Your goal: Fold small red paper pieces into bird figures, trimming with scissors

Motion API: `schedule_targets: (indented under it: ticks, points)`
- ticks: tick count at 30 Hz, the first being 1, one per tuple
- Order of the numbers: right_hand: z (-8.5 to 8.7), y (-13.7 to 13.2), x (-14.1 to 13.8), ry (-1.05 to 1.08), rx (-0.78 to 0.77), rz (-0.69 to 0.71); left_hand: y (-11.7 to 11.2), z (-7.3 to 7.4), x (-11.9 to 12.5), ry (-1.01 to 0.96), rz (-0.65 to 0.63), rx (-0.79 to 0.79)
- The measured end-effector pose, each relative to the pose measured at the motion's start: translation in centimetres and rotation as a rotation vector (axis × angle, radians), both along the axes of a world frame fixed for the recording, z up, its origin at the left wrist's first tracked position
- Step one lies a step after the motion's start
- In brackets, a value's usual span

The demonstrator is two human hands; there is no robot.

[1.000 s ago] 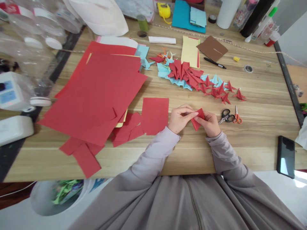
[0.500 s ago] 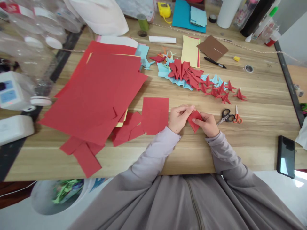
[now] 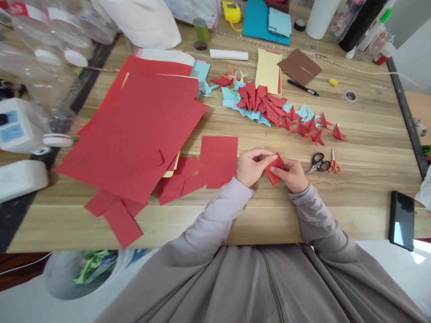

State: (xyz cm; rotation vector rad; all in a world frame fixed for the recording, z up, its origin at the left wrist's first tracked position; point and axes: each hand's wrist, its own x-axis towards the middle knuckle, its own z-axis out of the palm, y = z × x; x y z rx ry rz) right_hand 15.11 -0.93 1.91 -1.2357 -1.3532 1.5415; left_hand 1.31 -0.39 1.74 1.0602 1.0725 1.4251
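A small folded piece of red paper (image 3: 274, 172) is between my two hands, above the wooden table near its front edge. My left hand (image 3: 253, 167) pinches its upper left side with thumb and fingers. On the other side my right hand (image 3: 292, 174) grips it, thumb lying flat across its face. Just left of my hands lies a square red sheet (image 3: 218, 161). Beyond them is a heap of folded red paper pieces (image 3: 256, 98) mixed with light blue ones. Several small red paper cranes (image 3: 311, 125) sit right of that heap.
Large red sheets (image 3: 134, 130) are stacked at the left, with red offcuts (image 3: 123, 224) below. Black scissors (image 3: 318, 163) and orange scissors (image 3: 334, 163) lie right of my hands. A phone (image 3: 402, 220) rests at the right edge. Clear plastic bottles (image 3: 60, 36) crowd the far left.
My left thumb has moved slightly right and down along the red paper's upper edge. The paper looks narrower now, its left side folded inward. Both hands stay in place.
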Motion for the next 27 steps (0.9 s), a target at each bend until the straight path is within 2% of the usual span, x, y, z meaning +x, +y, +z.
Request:
schedule_targets:
  ticks: [5,9,11,14,19,23,27]
  points:
    - [-0.2,-0.2,-0.2,-0.075,0.046,0.047,0.0,0.2,-0.1,0.027,0.010,0.024]
    - [-0.1,-0.4,-0.4,-0.128,0.056,0.089,0.0,0.2,-0.1,0.038,0.053,-0.051]
    - [0.1,-0.3,-0.4,-0.126,0.049,0.058,0.1,0.3,-0.2,0.031,0.077,-0.087]
    - [0.1,0.0,-0.3,-0.052,0.001,-0.059,0.1,0.5,-0.3,-0.025,0.067,-0.126]
    - [-0.9,0.4,0.1,0.099,-0.067,-0.200,0.2,0.2,-0.4,-0.102,-0.063,-0.160]
    - [-1.3,0.4,0.2,0.127,-0.040,-0.226,0.2,-0.4,-0.2,-0.089,-0.149,-0.135]
    - [-0.6,0.3,0.2,0.151,-0.072,-0.206,0.4,-0.8,-0.2,-0.067,-0.076,-0.099]
